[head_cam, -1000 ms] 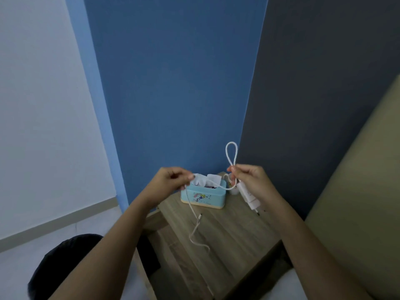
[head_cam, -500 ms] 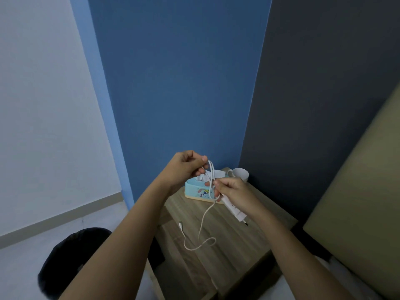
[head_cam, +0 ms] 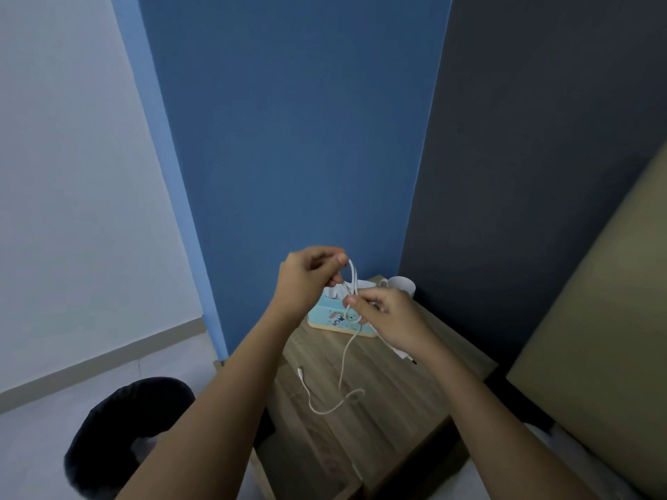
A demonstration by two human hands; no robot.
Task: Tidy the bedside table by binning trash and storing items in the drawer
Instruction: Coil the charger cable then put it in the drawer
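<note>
Item: white charger cable (head_cam: 347, 359), held above the wooden tabletop (head_cam: 404, 398). Change: a second ago the hands were apart with one loop standing up from the right hand; now they are close together and the loop runs from the left hand (head_cam: 306, 279) down to the right hand (head_cam: 388, 317), so the coiling is under way, judged about half done. Grip: left thumb and fingers pinched on the top of the loop; right fingers closed on the gathered strands, with the white charger plug (head_cam: 400, 351) showing under the palm. Loose remainder: the tail hangs down and curls on the tabletop, connector end (head_cam: 300, 371) lying free; it still needs winding in before storage in the drawer. Containers: light blue box (head_cam: 330, 317) at the back of the tabletop, holding white crumpled pieces, kind not clear; white mug (head_cam: 402, 285) beside it, contents hidden; dark bin (head_cam: 122, 427) on the floor to the left, interior too dark to read. Drawer: front not clearly visible.
</note>
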